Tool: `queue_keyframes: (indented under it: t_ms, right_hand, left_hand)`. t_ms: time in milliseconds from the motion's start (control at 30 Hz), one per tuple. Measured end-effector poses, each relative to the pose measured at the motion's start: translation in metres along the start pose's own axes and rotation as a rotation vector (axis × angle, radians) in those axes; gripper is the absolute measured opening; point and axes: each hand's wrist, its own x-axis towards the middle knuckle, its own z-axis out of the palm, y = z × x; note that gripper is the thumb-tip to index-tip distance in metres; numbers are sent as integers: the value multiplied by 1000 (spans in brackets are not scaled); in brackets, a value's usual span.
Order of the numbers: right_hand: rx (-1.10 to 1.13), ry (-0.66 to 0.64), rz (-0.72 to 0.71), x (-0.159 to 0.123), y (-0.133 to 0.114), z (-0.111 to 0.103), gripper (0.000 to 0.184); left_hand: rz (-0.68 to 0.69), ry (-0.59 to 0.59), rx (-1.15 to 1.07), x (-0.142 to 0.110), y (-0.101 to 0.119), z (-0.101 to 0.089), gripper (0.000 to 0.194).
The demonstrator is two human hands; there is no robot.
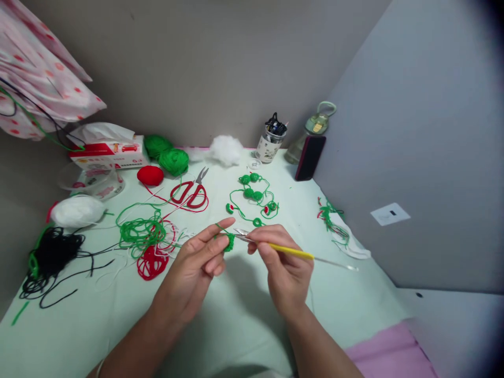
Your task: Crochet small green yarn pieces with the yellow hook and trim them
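Between thumb and fingers, my left hand [200,257] pinches a small green crochet piece [229,243]. Green yarn runs up over its raised index finger. My right hand [287,268] grips a crochet hook [291,251] with a yellow handle and metal ends. The hook's left tip is at the green piece; whether it passes through a stitch I cannot tell. Beyond the hands lie several green crocheted balls [252,194] joined by green yarn, with small red-and-green pieces [270,208] and a green ring [257,222] among them.
Red-handled scissors [189,195], tangled green yarn [142,231], red yarn [152,262] and black yarn [59,252] lie left. Behind are yarn balls [174,161], white stuffing [227,150] and a tissue box [114,152]. A pen cup [270,146], bottle [297,147] and phone [311,158] stand back right.
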Motion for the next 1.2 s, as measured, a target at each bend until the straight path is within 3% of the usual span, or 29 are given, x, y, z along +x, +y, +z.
queue_keyframes:
  t_ms: [133,233,300,367,433,500,567,633,733,800,1000,1200]
  right_hand:
    - [252,64,192,9,2,-3,13]
    - [312,37,247,8,3,-3,14]
    - [216,-13,184,4,3,-1,14]
    - [-21,-60,25,-3,3,2,20]
    - [-271,-85,-164,-9,3,3,32]
    - [-348,-70,-250,-10,3,3,36]
    - [-234,-27,-158,-5,3,1,28]
    - [-18,38,36,3,4,-3,16]
    - [269,70,295,13,6,-8,16]
    - [371,18,385,14,8,-7,17]
    - [156,-41,222,4,10,5,12]
    - [172,-59,252,6,11,5,8]
  left_hand:
    - [37,8,58,1,2,-2,29]
    - [120,22,142,0,-3,-3,34]
    - [193,43,214,-2,-7,-2,45]
    - [220,54,246,-3,-12,1,57]
    - [167,28,195,-4,-15,3,57]
    - [45,-39,93,-4,-14,4,46]
    - [-75,-90,-3,-1,-11,2,33]
    - [-126,-105,-56,2,-6,-3,27]
    - [-99,-120,-25,5,-2,-7,28]
    - [-49,-134,55,5,-3,-8,29]
    - [144,-46,264,1,-15,-3,45]
    - [201,0,295,1,-17,-4,58]
